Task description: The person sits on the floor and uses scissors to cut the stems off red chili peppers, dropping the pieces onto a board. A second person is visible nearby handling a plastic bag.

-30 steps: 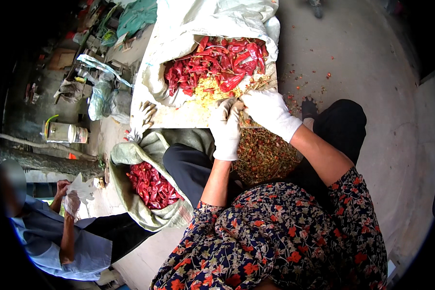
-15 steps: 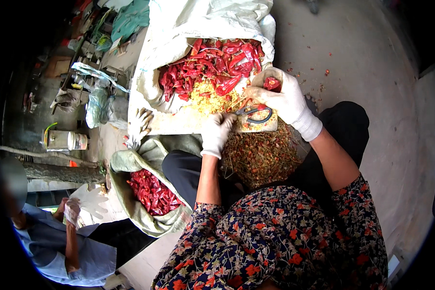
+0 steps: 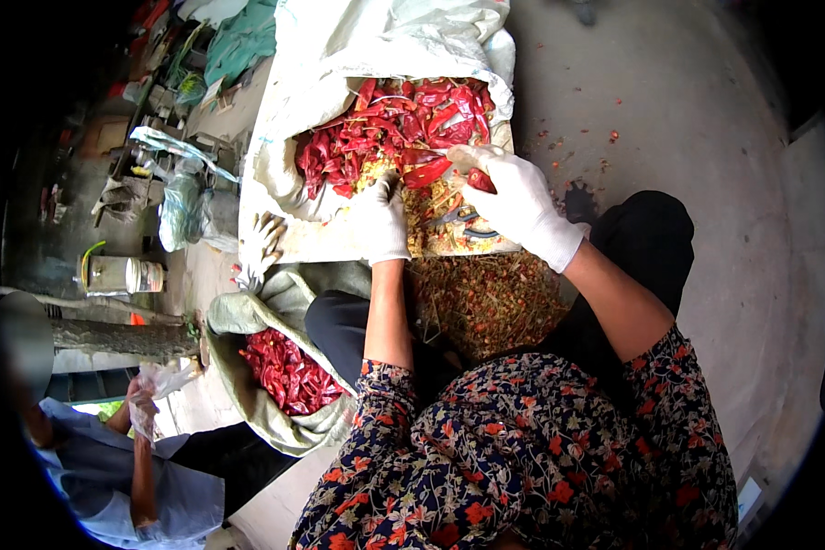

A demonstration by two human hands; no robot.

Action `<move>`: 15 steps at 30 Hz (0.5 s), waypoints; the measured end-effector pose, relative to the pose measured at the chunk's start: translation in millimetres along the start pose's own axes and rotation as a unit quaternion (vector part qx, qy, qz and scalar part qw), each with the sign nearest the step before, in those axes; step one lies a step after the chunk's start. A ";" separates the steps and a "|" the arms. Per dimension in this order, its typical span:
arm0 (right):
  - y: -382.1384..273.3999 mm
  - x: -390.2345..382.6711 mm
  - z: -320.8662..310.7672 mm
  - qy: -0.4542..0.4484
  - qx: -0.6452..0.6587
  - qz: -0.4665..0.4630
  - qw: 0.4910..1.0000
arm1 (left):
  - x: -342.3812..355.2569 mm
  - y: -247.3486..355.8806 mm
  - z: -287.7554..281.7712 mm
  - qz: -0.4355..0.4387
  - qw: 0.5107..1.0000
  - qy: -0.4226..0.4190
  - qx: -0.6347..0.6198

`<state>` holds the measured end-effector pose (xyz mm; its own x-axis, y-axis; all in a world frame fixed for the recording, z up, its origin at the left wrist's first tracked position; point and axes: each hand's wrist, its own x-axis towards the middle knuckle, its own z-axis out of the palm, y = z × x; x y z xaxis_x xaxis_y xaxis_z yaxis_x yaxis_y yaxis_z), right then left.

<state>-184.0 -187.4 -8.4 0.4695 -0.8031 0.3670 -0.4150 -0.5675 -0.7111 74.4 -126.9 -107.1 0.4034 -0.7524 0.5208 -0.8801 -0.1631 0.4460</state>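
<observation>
My right hand (image 3: pixel 519 203), in a white glove, grips a dried red chili (image 3: pixel 480 181) at the right of the board (image 3: pixel 316 236). My left hand (image 3: pixel 381 220), also gloved, reaches to the yellow seeds (image 3: pixel 377 170) at the front of the chili pile (image 3: pixel 390 128). Its fingers are curled inward, and whatever is between them is hidden. Between my hands, a long red chili (image 3: pixel 426 173) lies at the pile's edge. A pair of scissors with dark handles (image 3: pixel 479 233) rests on the board, close to my right hand.
A white woven sack (image 3: pixel 403 46) opens around the chilies. Below the board lie stems and scraps (image 3: pixel 486 302). A green sack (image 3: pixel 229 367) of red chilies stands at my left, with spare gloves (image 3: pixel 262 243) on the board's corner. A co-worker (image 3: pixel 128 467) sits at lower left.
My left hand has left the scissors and moved forward and left to the seeds. My right hand has shifted slightly left and nearer. The co-worker's loose glove is now bunched between their hands.
</observation>
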 end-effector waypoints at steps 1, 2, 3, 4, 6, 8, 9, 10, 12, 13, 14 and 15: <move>-2.9 -1.0 2.1 -0.003 -0.031 -0.018 0.999 | -4.1 3.2 -2.0 -0.036 0.997 0.008 -0.070; -5.1 -2.0 4.8 -0.006 -0.061 -0.036 0.997 | -7.7 5.1 -5.8 -0.072 0.988 0.017 -0.139; -2.5 -0.5 9.1 -0.052 -0.048 -0.055 0.996 | -11.0 5.0 -12.7 -0.092 0.981 0.019 -0.171; 0.5 -2.2 15.5 -0.048 -0.077 -0.062 0.994 | -14.3 13.5 -15.7 -0.086 0.976 0.017 -0.201; 13.8 -6.2 27.9 -0.037 -0.144 -0.069 0.986 | -19.9 51.1 -23.5 -0.073 0.959 0.006 -0.273; 7.0 -8.0 27.1 -0.120 -0.120 -0.056 0.984 | -20.6 91.8 -63.2 0.036 0.983 -0.049 -0.176; -4.9 -6.3 21.8 -0.164 -0.118 -0.043 0.978 | -23.0 103.7 -78.1 0.070 0.985 -0.031 -0.157; -8.8 -6.2 16.9 -0.204 -0.124 -0.023 0.971 | -25.3 111.7 -82.6 0.107 0.983 -0.017 -0.146; 1.5 -8.4 21.0 -0.190 -0.094 -0.047 0.976 | -33.8 109.4 -79.3 0.051 0.966 -0.019 -0.253; -6.8 -9.1 16.6 -0.188 -0.087 -0.041 0.977 | -40.7 114.7 -81.0 -0.020 0.940 -0.018 -0.340; -11.4 -9.4 13.5 -0.185 -0.083 -0.035 0.979 | -44.8 120.4 -78.9 -0.090 0.900 -0.016 -0.425; -11.1 -9.6 15.3 -0.169 -0.085 -0.046 0.981 | -49.4 117.1 -67.9 -0.095 0.868 -0.015 -0.488</move>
<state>-172.0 -170.5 -13.2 0.7310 -0.6570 0.1842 -0.4691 -0.6799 -0.5636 -31.5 -65.5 -31.2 0.4982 -0.7897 0.3581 -0.1612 0.3215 0.9331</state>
